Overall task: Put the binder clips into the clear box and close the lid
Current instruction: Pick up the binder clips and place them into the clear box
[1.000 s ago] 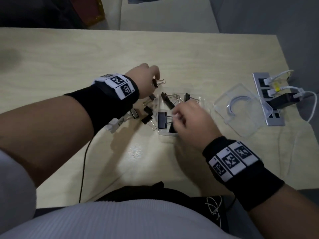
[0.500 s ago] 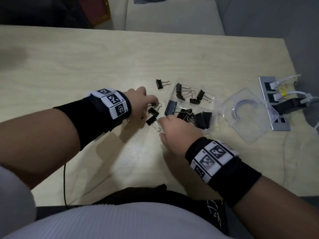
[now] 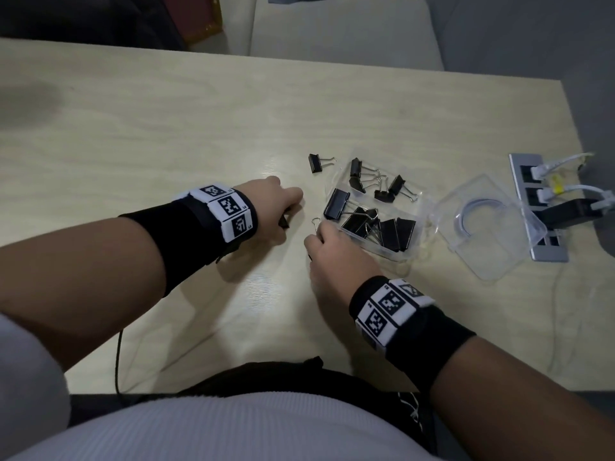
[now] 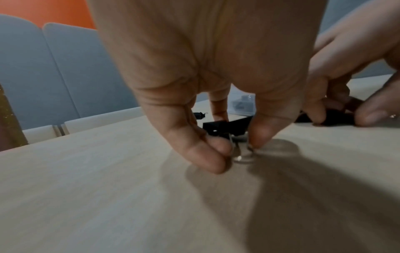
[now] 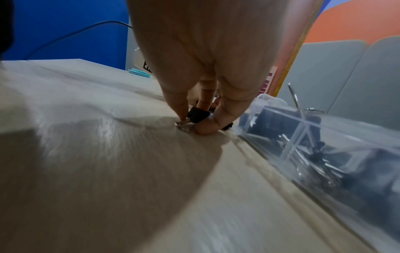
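The clear box [image 3: 420, 207] lies open on the pale wooden table [image 3: 166, 134] with several black binder clips [image 3: 379, 224] in it. Its lid [image 3: 492, 241] lies flat to the right. One loose clip [image 3: 316, 162] rests just beyond the box's left end. My left hand [image 3: 283, 207] is left of the box, and its thumb and fingers pinch the wire handles of a black clip [image 4: 218, 128] on the table. My right hand [image 3: 319, 236] is at the box's near left corner and pinches another small black clip [image 5: 198, 115] against the table, beside the box wall [image 5: 303, 130].
A grey power strip [image 3: 535, 207] with white plugs and a black adapter sits at the right table edge beyond the lid. A thin black cable [image 3: 118, 354] hangs over the near edge on the left. Pale seats [image 3: 339, 31] stand behind the table.
My left hand left the far clip on the table and came nearer, onto a clip left of the box. My right hand came out of the box and took a clip beside it.
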